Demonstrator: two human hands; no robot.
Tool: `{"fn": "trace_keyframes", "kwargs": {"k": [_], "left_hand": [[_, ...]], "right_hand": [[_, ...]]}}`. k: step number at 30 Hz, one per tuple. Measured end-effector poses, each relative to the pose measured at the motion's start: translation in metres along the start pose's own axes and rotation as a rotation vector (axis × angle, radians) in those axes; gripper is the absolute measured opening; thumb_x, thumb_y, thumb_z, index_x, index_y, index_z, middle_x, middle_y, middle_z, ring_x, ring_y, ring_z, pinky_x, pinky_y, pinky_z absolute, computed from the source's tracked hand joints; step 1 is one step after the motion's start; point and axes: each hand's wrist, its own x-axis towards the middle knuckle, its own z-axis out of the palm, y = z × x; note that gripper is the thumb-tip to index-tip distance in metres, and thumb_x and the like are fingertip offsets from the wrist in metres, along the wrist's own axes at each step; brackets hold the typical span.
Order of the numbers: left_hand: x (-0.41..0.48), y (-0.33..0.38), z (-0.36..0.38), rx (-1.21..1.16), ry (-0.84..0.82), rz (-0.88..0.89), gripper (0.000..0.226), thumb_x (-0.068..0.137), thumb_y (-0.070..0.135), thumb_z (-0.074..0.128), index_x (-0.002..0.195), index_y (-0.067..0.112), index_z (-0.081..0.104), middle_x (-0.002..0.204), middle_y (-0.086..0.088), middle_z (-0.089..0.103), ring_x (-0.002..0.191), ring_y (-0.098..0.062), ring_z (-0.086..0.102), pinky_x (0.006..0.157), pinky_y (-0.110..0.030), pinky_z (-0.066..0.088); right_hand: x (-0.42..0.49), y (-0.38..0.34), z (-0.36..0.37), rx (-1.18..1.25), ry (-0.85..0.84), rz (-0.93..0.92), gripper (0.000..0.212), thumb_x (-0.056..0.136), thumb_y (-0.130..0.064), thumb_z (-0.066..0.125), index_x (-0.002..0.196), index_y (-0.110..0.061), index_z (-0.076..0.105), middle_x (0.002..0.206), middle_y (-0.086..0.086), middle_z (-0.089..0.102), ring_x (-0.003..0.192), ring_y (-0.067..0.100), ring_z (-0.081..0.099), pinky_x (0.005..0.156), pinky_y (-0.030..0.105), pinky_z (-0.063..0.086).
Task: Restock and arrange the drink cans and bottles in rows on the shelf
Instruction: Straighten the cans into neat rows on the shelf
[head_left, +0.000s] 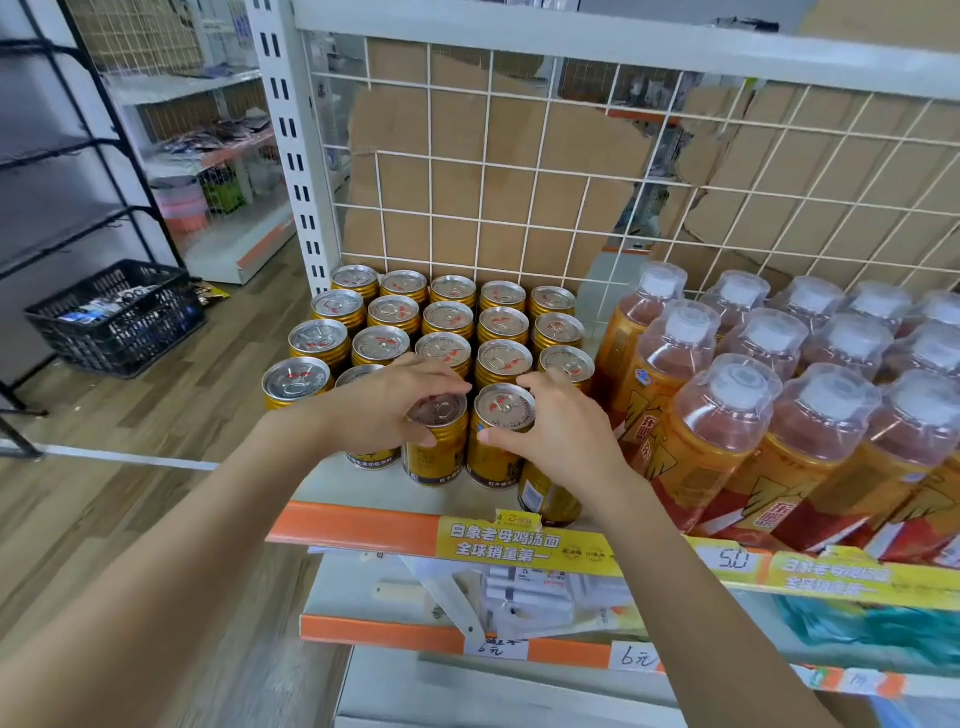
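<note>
Several gold drink cans (448, 318) stand in rows on the left part of the shelf (358, 525). My left hand (384, 402) grips the top of one front-row can (436, 441), thumb on its near side. My right hand (561, 431) grips the neighbouring can (503, 431), thumb at its rim and fingers curled over the far side. Another can (548, 499) stands under my right wrist at the shelf's front edge, partly hidden. Orange drink bottles (737, 415) with clear domed caps fill the shelf's right side in rows.
A white wire grid (519, 171) backed with cardboard closes the shelf's rear. A white upright post (293, 156) stands at the left. Lower shelves (395, 631) hold packets and price tags. A black plastic crate (117, 317) sits on the wooden floor at the left.
</note>
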Motion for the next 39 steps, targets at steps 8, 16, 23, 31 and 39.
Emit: {"fn": "trace_keyframes", "kwargs": {"k": [8, 16, 23, 31, 39], "left_hand": [[0.009, -0.008, -0.003, -0.065, -0.065, 0.072, 0.064, 0.084, 0.004, 0.064, 0.14, 0.025, 0.039, 0.145, 0.008, 0.033, 0.133, -0.007, 0.021, 0.101, -0.014, 0.013], [0.014, -0.021, -0.011, -0.102, 0.057, 0.162, 0.054, 0.08, 0.018, 0.072, 0.13, 0.022, 0.051, 0.134, 0.004, 0.046, 0.121, -0.007, 0.04, 0.097, -0.021, 0.035], [0.017, -0.023, -0.007, -0.091, 0.179, 0.078, 0.065, 0.069, 0.039, 0.079, 0.125, 0.016, 0.055, 0.122, 0.001, 0.058, 0.101, -0.01, 0.054, 0.08, -0.025, 0.045], [0.011, -0.025, -0.016, -0.226, 0.017, 0.17, 0.055, 0.077, 0.012, 0.075, 0.127, 0.014, 0.052, 0.131, -0.001, 0.053, 0.121, -0.014, 0.049, 0.101, -0.035, 0.041], [0.012, -0.022, -0.012, -0.05, 0.07, 0.204, 0.06, 0.072, 0.03, 0.079, 0.126, 0.02, 0.053, 0.126, 0.003, 0.054, 0.115, -0.011, 0.047, 0.095, -0.03, 0.04]], "right_hand": [[0.004, -0.001, -0.006, 0.129, -0.061, 0.064, 0.055, 0.069, -0.05, 0.071, 0.115, -0.025, 0.054, 0.108, -0.005, 0.055, 0.098, 0.017, 0.055, 0.074, 0.034, 0.044], [0.002, -0.002, -0.001, 0.114, 0.007, 0.126, 0.059, 0.069, -0.057, 0.068, 0.116, -0.027, 0.05, 0.112, -0.005, 0.057, 0.1, 0.018, 0.057, 0.072, 0.031, 0.041], [0.0, -0.003, -0.002, 0.143, 0.012, 0.089, 0.052, 0.08, -0.043, 0.061, 0.128, -0.027, 0.046, 0.126, -0.003, 0.052, 0.111, 0.018, 0.052, 0.081, 0.032, 0.04], [0.001, -0.003, -0.002, 0.173, 0.042, 0.11, 0.045, 0.078, -0.051, 0.064, 0.115, -0.025, 0.059, 0.112, -0.003, 0.059, 0.1, 0.016, 0.055, 0.076, 0.031, 0.041], [0.0, 0.0, -0.002, 0.167, 0.041, 0.073, 0.045, 0.078, -0.05, 0.066, 0.115, -0.024, 0.061, 0.112, -0.002, 0.061, 0.101, 0.016, 0.056, 0.079, 0.032, 0.044]]}}
